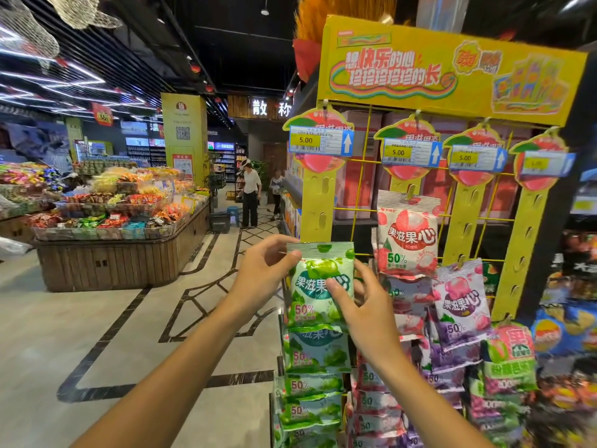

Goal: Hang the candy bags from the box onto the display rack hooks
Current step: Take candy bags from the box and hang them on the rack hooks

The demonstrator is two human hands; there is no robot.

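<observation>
We hold the green candy bag (318,286) between both hands at the left strip of the display rack (318,202); our left hand (258,276) pinches its upper left corner, our right hand (358,305) grips its right side with the thumb across the print; above our fingertips the strip's slots stand bare, below them green bags already hang; we judge the bag's top hole must be levelled and slid squarely onto the hook before either grip loosens.

I have one head-worn view, looking forward and slightly down. It sits close behind my left hand (258,273) and right hand (365,305), facing the display rack (452,79) beyond them.
</observation>
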